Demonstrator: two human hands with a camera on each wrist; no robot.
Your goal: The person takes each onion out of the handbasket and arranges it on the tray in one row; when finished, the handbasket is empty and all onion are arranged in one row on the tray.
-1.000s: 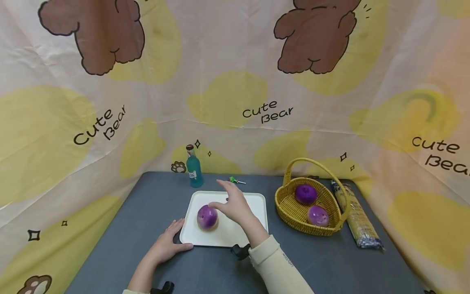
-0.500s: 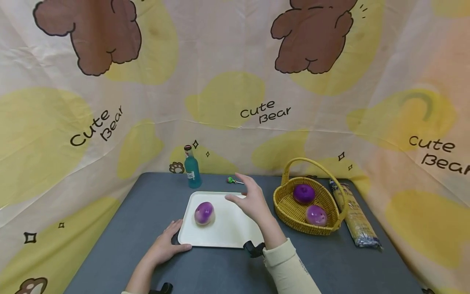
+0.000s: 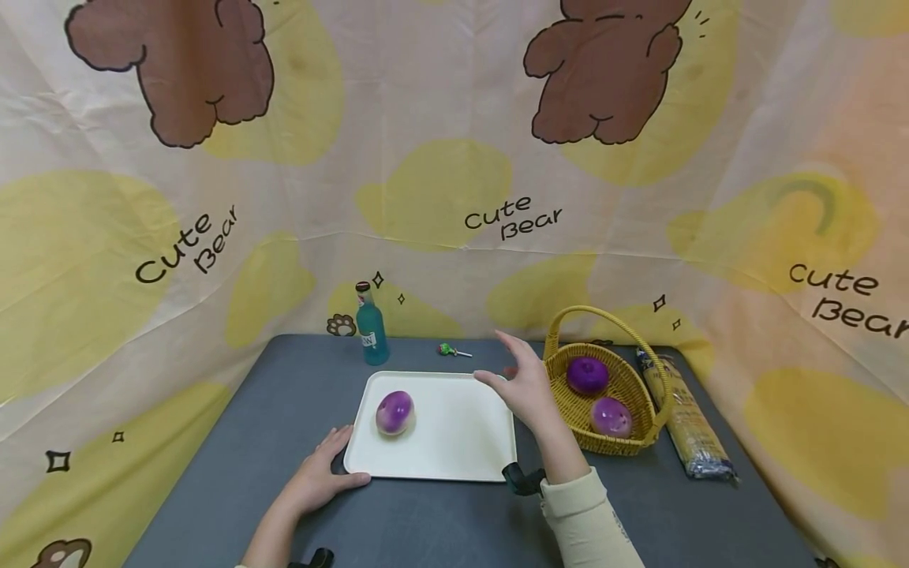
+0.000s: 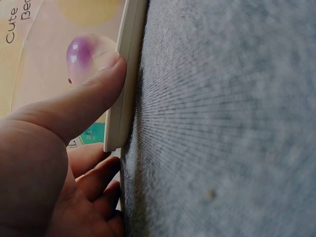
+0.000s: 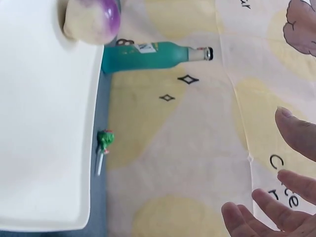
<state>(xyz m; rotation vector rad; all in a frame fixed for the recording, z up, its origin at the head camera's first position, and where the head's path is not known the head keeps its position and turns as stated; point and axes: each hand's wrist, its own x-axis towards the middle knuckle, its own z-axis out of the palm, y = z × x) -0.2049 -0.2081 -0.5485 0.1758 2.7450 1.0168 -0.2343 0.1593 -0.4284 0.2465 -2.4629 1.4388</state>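
Observation:
A purple-and-white turnip [image 3: 394, 412] [image 5: 92, 19] lies on the left part of a white tray [image 3: 454, 442] [image 5: 39, 148]. My left hand [image 3: 321, 473] rests flat on the grey table at the tray's near left corner, its thumb [image 4: 94, 94] touching the tray's edge [image 4: 129, 64]. My right hand [image 3: 521, 380] hovers open and empty above the tray's right edge, next to a yellow wicker basket [image 3: 554, 406]. Two more purple turnips [image 3: 587, 374] [image 3: 611, 416] lie in the basket. In the right wrist view only the fingertips [image 5: 276, 212] show.
A teal bottle [image 3: 370, 325] [image 5: 148, 54] stands behind the tray at the table's back edge, with a green lollipop [image 3: 450, 349] [image 5: 102, 143] lying to its right. A long wrapped packet [image 3: 685, 418] lies right of the basket. A printed cloth [image 3: 454, 158] walls the table.
My right hand has drawn away from the turnip on the tray and moved right, toward the basket, staying empty. The left hand and the turnip have not moved.

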